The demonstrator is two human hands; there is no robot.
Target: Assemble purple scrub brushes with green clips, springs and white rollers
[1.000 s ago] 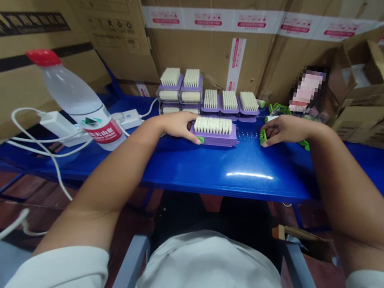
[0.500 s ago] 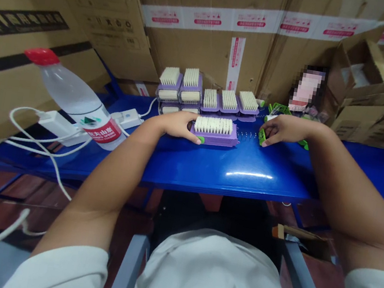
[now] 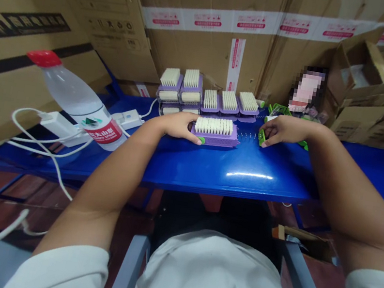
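A purple brush with white bristles (image 3: 215, 132) lies on the blue table (image 3: 239, 171), bristles up. My left hand (image 3: 179, 125) wraps its fingers round the brush's left end, beside a small green knob. My right hand (image 3: 283, 129) rests to the right of the brush, fingers curled on a small green plastic piece (image 3: 262, 137). A row of small metal springs (image 3: 248, 136) lies between the brush and that hand.
Several more purple brushes (image 3: 207, 98) stand stacked and lined up behind. More green parts (image 3: 279, 109) lie behind my right hand. A plastic water bottle with red cap (image 3: 80, 104) leans at the left beside a white charger and cables (image 3: 58, 127). Cardboard boxes (image 3: 212, 24) wall in the back.
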